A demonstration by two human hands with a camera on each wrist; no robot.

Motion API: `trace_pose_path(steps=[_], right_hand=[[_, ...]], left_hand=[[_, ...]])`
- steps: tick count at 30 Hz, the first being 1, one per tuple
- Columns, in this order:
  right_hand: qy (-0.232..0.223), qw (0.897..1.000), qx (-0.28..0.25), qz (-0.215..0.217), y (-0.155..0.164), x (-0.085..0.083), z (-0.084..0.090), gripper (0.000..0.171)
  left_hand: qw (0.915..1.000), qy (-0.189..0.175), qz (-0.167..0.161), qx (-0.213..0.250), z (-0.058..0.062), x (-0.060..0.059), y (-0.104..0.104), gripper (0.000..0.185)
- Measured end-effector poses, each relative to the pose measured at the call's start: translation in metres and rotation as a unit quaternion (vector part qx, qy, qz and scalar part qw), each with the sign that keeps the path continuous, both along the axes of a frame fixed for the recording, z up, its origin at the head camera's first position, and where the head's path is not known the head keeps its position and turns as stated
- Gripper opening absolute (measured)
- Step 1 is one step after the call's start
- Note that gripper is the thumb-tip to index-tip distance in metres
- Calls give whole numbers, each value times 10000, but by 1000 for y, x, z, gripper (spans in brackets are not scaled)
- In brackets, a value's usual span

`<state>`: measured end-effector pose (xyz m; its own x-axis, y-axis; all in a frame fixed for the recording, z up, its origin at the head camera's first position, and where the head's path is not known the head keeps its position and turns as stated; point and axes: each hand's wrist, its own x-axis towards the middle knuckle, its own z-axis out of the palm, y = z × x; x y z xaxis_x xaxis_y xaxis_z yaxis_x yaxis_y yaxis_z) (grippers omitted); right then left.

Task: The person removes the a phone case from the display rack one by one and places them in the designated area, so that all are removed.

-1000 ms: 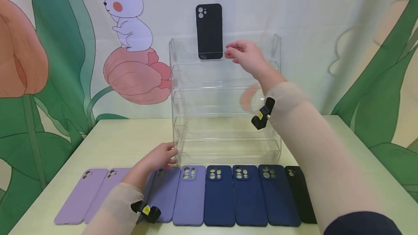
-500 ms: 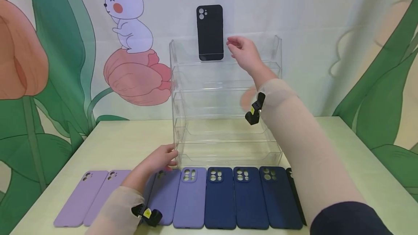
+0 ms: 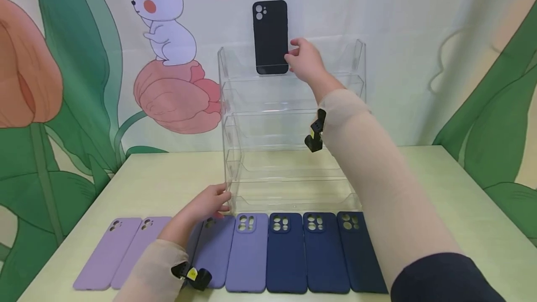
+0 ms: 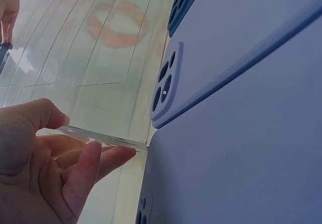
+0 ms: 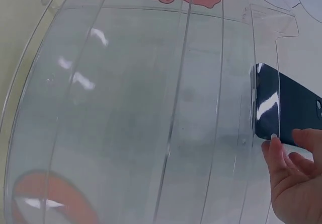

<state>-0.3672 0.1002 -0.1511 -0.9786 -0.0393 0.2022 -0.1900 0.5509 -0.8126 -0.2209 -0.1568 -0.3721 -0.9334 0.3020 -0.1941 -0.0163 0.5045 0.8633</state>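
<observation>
A black phone case (image 3: 270, 36) stands upright in the top tier of a clear tiered display rack (image 3: 268, 112). Fingertips of my right hand (image 3: 308, 62) touch the case's right edge near its base; in the right wrist view the hand (image 5: 297, 176) is loosely bent beside the case (image 5: 289, 98), not closed round it. Low down, my left hand (image 3: 209, 203) holds the rack's left side. The left wrist view shows the thumb and fingers of that hand (image 4: 60, 158) on either side of the rack's clear side panel (image 4: 108, 137).
Along the table (image 3: 180, 167) in front of the rack lies a row of phone cases, from lilac (image 3: 106, 253) through purple (image 3: 247, 253) to navy (image 3: 287, 253). My right forearm (image 3: 377, 176) covers the row's right end. A printed curtain (image 3: 398, 36) hangs behind.
My right hand moved slightly away from the black case, then leftward to its edge. The right forearm shifted left and now hides the black case lying in the row. The left hand stays put.
</observation>
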Motion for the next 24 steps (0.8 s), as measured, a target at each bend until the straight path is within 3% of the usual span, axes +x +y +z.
trace_pose_path(steps=[6,11,19,24], right_hand=[[171,9990,402,65,0,-2,-2,40],[394,9973,602,158,6,-4,-1,32],[855,9961,216,35,21,-2,-2,34],[947,9946,-388,184,28,2,-3,35]], left_hand=[[9999,-23,158,-45,-1,1,3,53],[9999,-17,73,-80,2,-1,7,54],[9999,-19,2,-117,0,-5,13,51],[10000,-28,-35,-20,-2,-7,16,51]])
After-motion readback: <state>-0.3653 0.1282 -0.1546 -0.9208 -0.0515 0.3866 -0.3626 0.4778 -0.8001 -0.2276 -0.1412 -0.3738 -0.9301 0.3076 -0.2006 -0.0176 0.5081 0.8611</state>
